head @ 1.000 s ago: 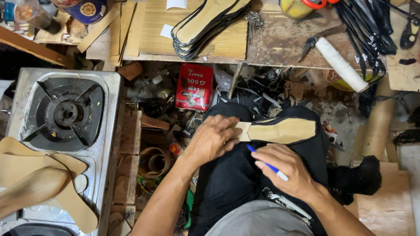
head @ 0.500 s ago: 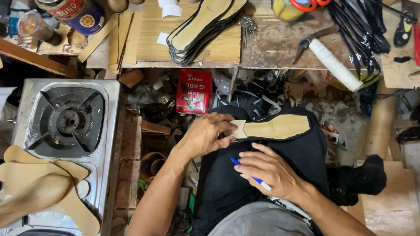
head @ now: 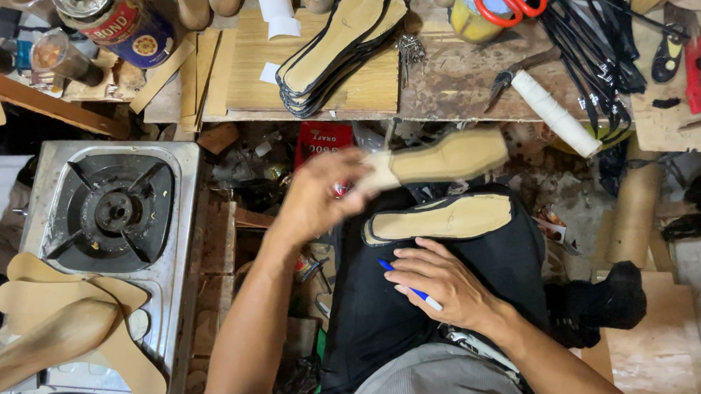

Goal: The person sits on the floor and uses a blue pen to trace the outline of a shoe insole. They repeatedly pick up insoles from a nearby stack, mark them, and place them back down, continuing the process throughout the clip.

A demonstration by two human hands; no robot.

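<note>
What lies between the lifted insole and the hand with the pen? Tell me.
In the head view, a black-edged insole lies on the lap, between the lifted insole and the right hand.

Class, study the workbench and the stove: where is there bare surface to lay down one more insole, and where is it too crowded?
Bare patches: the wooden board left of the stacked insoles, and the bench top between that stack and the white roll. The upper burner is bare. Crowded: the black straps, and the tan cutouts on the stove's lower part.
</note>
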